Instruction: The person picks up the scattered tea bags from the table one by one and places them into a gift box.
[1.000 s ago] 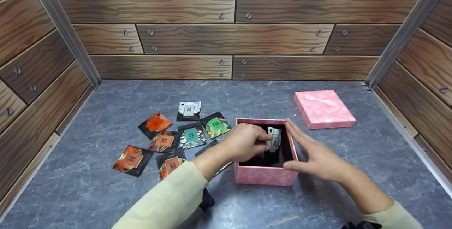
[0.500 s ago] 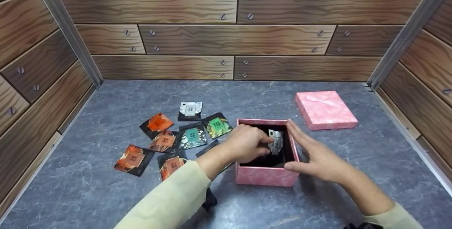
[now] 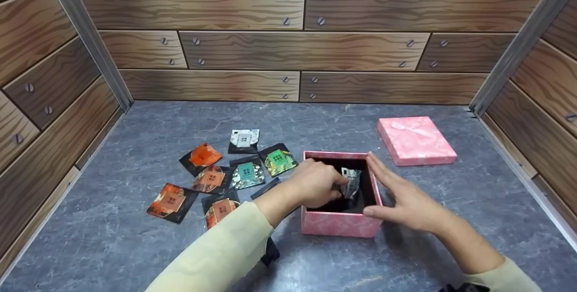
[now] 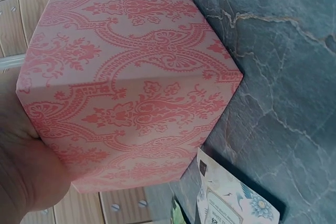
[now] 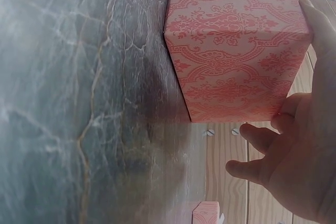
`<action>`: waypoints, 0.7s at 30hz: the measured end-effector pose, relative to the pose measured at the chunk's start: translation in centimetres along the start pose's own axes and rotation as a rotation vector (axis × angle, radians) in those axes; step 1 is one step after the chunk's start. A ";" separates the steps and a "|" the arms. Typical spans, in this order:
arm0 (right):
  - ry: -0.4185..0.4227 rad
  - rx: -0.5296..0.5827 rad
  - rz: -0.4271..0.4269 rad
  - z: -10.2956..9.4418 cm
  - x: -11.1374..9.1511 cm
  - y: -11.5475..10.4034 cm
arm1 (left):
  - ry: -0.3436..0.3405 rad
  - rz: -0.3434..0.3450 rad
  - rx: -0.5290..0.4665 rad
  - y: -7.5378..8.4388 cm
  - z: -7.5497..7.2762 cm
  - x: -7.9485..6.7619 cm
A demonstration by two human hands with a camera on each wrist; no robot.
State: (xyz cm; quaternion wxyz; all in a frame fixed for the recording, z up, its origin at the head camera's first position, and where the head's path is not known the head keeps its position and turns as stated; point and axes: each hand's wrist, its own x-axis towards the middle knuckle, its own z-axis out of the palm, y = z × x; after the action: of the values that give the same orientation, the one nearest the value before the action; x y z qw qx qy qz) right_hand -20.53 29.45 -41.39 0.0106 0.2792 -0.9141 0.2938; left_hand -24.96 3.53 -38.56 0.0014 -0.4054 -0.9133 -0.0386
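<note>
You've got wood-print walls point(image 3: 252, 48) around a grey table point(image 3: 112, 242); your pink box point(image 3: 340, 225) sits open on it, right of centre, with the lid point(image 3: 417, 141) lying apart, behind and to the right; your left hand point(image 3: 318, 184) dips in over the left rim, fingers partly bent, index tip at the edge of the silver packet point(image 3: 351, 187), though I can't tell if you've actually got it pinched; your right hand point(image 3: 405, 202) is spread wide, just touching the right rim; that silver packet is inside the box; the loose packets point(image 3: 247, 175) lie scattered left of it, your left sleeve point(image 3: 216, 251) overlapping one.
</note>
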 end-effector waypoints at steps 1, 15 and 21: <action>0.001 -0.001 0.001 0.0 0.0 0.0 | -0.005 0.004 0.010 0.0 0.0 0.0; 0.005 0.000 0.007 0.1 0.0 0.2 | 0.035 0.015 -0.140 -0.4 -0.1 -0.2; 0.000 0.012 0.014 0.1 0.0 0.1 | 0.039 0.028 -0.239 -0.7 -0.3 -0.3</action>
State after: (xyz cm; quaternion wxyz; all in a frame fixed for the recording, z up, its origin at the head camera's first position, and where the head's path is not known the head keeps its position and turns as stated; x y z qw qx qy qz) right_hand -20.55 29.51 -41.54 0.0068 0.2731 -0.9142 0.2994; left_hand -25.34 2.82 -38.36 -0.0288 -0.4147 -0.8962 -0.1551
